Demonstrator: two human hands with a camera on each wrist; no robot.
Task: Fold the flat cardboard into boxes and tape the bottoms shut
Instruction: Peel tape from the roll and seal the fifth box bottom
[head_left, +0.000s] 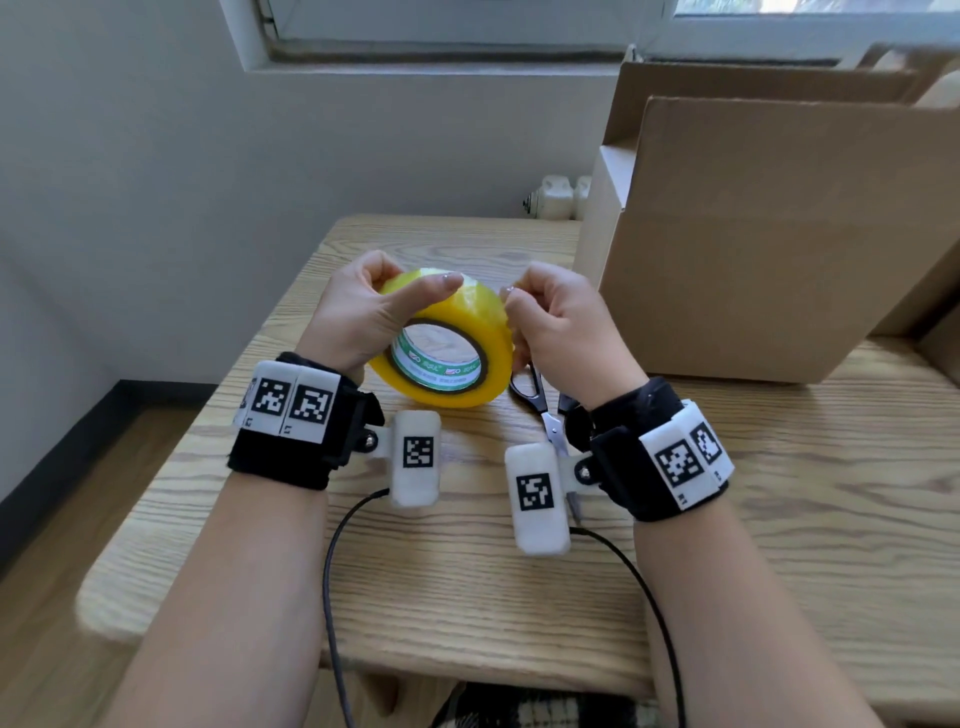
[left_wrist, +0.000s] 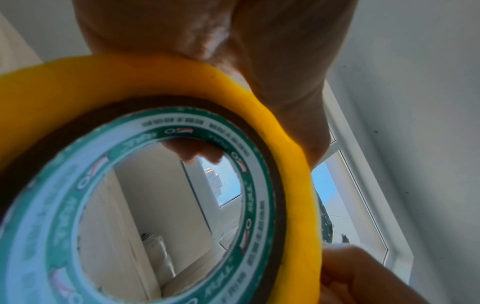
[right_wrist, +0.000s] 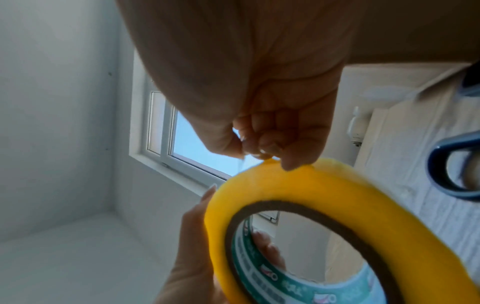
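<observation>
In the head view, the person is holding the tape roll (head_left: 447, 338) above the worktop (head_left: 467, 571), about midway between its left and right edges, tilted so the open core is facing back toward the wearer. The left hand (head_left: 353, 312) is clasping the roll's left side, thumb lying along the outer band. The right hand (head_left: 561, 327) is sitting at the roll's right rim, its fingers (head_left: 511, 293) pinched together there, probably picking at the loose tape end. The cardboard box (head_left: 769, 234) is standing at the far right of the worktop, well apart from the roll, and the scissors (head_left: 540, 410) are lying just below the right hand. In the left wrist view, the left hand's fingers (left_wrist: 192, 150) are hooking through the core of the roll (left_wrist: 233, 86). In the right wrist view, the right hand's fingers (right_wrist: 270, 144) are nipping the roll's (right_wrist: 311, 185) top edge, so the pull looks set to run rightward, toward the box.
</observation>
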